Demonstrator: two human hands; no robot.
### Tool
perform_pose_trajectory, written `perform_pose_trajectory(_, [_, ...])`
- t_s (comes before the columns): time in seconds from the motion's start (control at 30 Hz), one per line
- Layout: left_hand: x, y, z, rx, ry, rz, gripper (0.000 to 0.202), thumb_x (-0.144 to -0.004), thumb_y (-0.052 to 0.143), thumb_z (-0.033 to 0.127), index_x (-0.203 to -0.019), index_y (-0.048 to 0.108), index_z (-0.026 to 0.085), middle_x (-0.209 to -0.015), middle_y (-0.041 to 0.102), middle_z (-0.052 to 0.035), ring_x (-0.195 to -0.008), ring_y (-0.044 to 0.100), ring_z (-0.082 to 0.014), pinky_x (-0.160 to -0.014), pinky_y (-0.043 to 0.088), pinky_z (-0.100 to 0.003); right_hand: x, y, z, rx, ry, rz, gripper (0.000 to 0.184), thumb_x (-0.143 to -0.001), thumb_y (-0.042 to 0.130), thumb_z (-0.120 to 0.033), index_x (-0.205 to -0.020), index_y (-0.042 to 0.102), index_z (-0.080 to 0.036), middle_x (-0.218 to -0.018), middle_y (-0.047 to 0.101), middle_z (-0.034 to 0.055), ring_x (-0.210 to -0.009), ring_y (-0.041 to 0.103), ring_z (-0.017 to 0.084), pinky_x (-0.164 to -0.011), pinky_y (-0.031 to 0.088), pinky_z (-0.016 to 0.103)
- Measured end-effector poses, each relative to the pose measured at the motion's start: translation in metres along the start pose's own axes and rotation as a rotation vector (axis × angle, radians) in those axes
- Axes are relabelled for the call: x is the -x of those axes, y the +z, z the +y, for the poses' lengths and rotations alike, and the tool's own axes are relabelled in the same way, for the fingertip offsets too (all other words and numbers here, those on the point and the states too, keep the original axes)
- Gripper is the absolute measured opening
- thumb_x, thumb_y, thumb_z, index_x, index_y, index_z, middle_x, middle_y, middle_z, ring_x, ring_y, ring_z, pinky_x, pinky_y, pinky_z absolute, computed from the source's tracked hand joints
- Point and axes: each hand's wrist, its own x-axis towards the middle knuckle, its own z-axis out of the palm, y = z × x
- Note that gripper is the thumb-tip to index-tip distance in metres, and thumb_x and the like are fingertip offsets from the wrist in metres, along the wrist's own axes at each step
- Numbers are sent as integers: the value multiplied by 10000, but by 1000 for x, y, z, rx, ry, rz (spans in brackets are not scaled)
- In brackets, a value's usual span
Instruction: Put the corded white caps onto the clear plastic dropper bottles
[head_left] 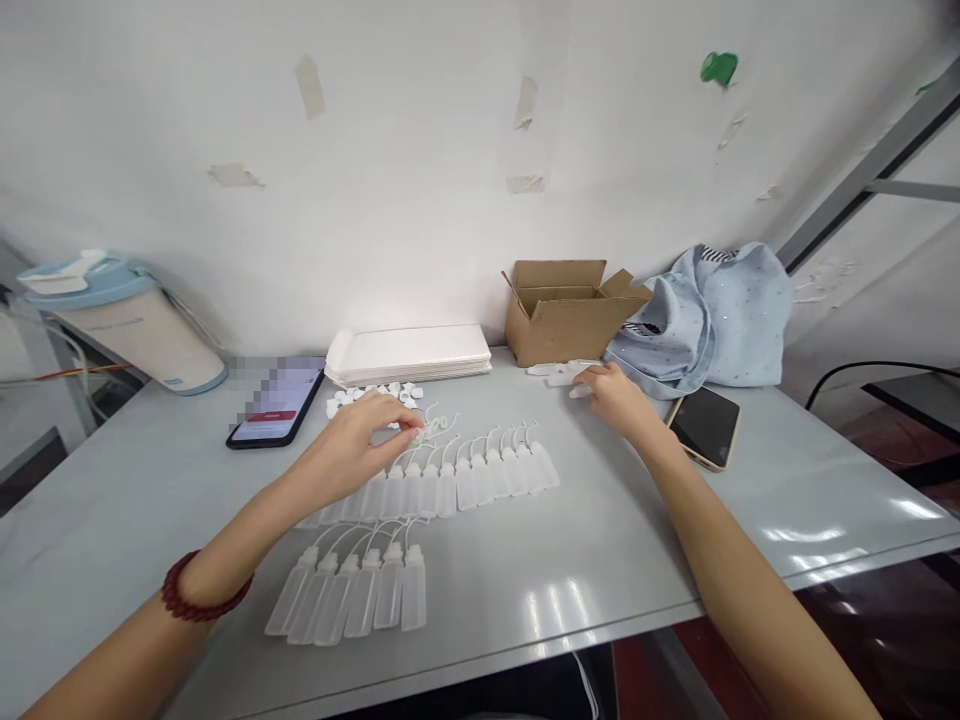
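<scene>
My left hand (371,430) has its thumb and fingers pinched at a small heap of thin white tubes (436,427), just beyond a row of translucent plastic bottles (487,472). These bottles lie side by side with thin tubes trailing from their necks; the left end of the row is partly hidden by my hand. A second, shorter row of similar bottles (367,595) lies nearer the table's front. Farther right, my right hand (615,398) closes its fingertips on one of several loose translucent bottles (559,373) in front of the box. Small white caps (401,390) are piled behind my left hand.
An open cardboard box (570,330) stands against the wall, beside a light blue cloth bag (739,320). White flat packs (412,350) are stacked to its left. A lit phone (277,400), a dark phone (703,425) and a large cup (142,325) are on the grey table (600,560).
</scene>
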Motion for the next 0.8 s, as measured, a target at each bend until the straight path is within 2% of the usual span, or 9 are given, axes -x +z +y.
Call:
perform_pose_trajectory(0.13, [15,3,-2,72,-94,141,198,-843,531,384,-833,673,246,-899,675,-28,-845,564,-202,-553,431,-233,0,-2,-4,-37,-32,19,403,-700,470,69,-991,695,-98,-993,699,126,-949,574,272,-817,453,337])
perform_pose_trajectory(0.27, [21,5,2,112,-120,269,153,-819,560,336,-811,675,235,-876,682,-21,-803,568,-178,-556,426,-228,7,-15,-25,-112,-77,67,282,-761,579,-54,-1022,669,-110,-1026,685,127,-1011,572,274,-875,464,363])
perform_pose_trajectory(0.3, [22,6,4,113,-127,296,151,-812,564,329,-801,678,230,-853,685,-19,-772,568,-171,-563,428,-233,11,-19,-34,-159,-109,82,255,-784,591,-96,-1027,658,-131,-1026,684,107,-1005,580,254,-868,475,351])
perform_pose_trajectory(0.37, [22,7,10,112,-145,330,153,-799,571,319,-776,684,220,-776,683,-12,-679,553,-154,-559,425,-241,23,-29,-57,-470,-199,153,222,-817,599,-167,-1035,639,-172,-1012,678,81,-916,607,222,-795,508,343])
perform_pose_trajectory(0.47, [25,12,20,122,-136,332,153,-788,567,299,-755,690,213,-676,661,1,-583,522,-132,-512,409,-232,43,-41,-93,-826,-334,75,186,-843,608,-245,-1022,633,-203,-966,673,57,-826,609,180,-740,520,317])
perform_pose_trajectory(0.57, [29,21,29,117,-56,301,135,-791,554,249,-759,678,205,-647,649,15,-569,530,-119,-512,421,-221,61,-44,-123,-1030,-427,-96,185,-839,618,-219,-1022,637,-202,-935,668,46,-778,602,149,-686,521,280])
perform_pose_trajectory(0.67, [33,28,36,149,3,248,117,-795,544,203,-772,658,195,-648,656,25,-551,547,-103,-517,444,-210,72,-42,-140,-1106,-461,-234,196,-830,637,-225,-1025,640,-207,-934,660,39,-814,603,150,-660,521,260])
perform_pose_trajectory(0.8, [36,34,41,223,20,207,113,-802,543,174,-761,647,193,-650,668,31,-545,578,-96,-510,469,-196,76,-37,-145,-1132,-452,-263,194,-827,641,-226,-1020,637,-217,-956,662,37,-850,609,156,-683,529,271])
